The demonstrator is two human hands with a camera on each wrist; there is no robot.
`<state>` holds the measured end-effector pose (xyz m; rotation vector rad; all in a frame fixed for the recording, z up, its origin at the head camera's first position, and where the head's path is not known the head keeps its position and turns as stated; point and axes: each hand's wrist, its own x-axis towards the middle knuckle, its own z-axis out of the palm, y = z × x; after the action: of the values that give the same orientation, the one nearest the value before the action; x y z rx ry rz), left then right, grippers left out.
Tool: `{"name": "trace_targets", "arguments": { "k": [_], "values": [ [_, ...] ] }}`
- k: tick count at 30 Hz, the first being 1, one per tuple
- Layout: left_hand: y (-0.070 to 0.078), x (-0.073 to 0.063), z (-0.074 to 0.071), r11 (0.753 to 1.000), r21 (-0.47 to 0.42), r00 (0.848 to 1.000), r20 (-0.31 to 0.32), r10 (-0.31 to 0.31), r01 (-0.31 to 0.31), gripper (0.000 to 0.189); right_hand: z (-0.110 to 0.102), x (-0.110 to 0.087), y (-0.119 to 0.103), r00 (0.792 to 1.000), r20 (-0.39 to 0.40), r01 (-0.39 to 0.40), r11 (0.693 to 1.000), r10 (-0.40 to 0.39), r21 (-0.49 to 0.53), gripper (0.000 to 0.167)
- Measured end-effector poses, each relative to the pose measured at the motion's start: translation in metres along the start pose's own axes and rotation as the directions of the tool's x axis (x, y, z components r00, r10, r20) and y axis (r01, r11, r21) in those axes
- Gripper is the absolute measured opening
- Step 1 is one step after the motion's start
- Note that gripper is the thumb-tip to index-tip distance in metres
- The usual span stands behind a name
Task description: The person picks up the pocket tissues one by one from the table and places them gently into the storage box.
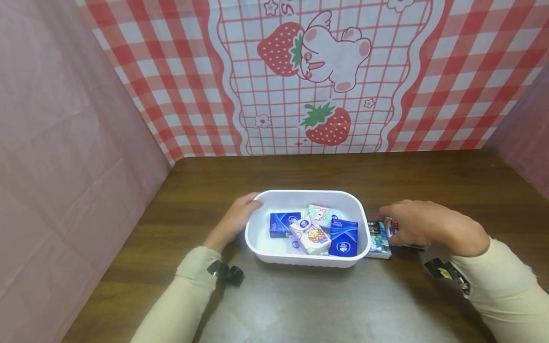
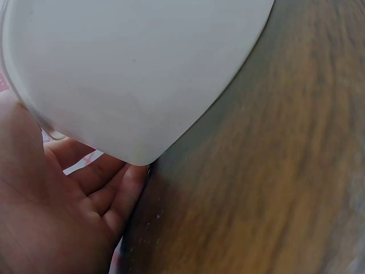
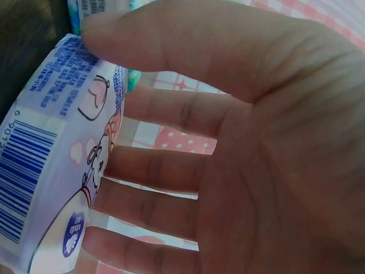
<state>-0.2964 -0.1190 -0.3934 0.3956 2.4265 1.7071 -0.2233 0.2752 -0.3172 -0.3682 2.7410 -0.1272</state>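
Note:
A white plastic basin (image 1: 296, 260) sits on the table with several small tissue packs inside. My left hand (image 1: 233, 220) grips its left end, thumb over the rim and fingers against the outside wall, as the left wrist view (image 2: 63, 200) shows. Right of the basin, my right hand (image 1: 435, 226) pinches a lilac cartoon tissue pack (image 3: 63, 142) between thumb and fingers; in the head view the hand mostly hides that pack. Close against the basin's right side lies a blue-green tissue pack (image 1: 379, 239) with a dark end.
Inside the basin are dark blue packs (image 1: 344, 238), a white cartoon pack (image 1: 312, 237) and a pastel green pack (image 1: 321, 213). The brown wooden table (image 1: 206, 178) ends at a red-checked cloth (image 1: 184, 71) behind. A pink cloth (image 1: 64, 143) hangs at the left.

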Motion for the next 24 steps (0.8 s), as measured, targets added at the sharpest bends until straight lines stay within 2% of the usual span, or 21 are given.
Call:
{"name": "trace_targets", "arguments": {
  "k": [10, 24],
  "values": [
    [0.0002, 0.0005, -0.0005, 1.000, 0.008, 1.000, -0.009, 0.000, 0.000, 0.035, 0.0003, 0.0013, 0.0004, 1.000, -0.009, 0.020, 1.000, -0.021, -0.015, 0.068],
    [-0.0010, 0.0010, -0.0012, 1.000, 0.010, 1.000, -0.002, -0.002, 0.002, 0.036, -0.0001, 0.0032, -0.0003, 1.000, 0.002, -0.004, 0.999, 0.004, 0.047, 0.058]
  ]
}}
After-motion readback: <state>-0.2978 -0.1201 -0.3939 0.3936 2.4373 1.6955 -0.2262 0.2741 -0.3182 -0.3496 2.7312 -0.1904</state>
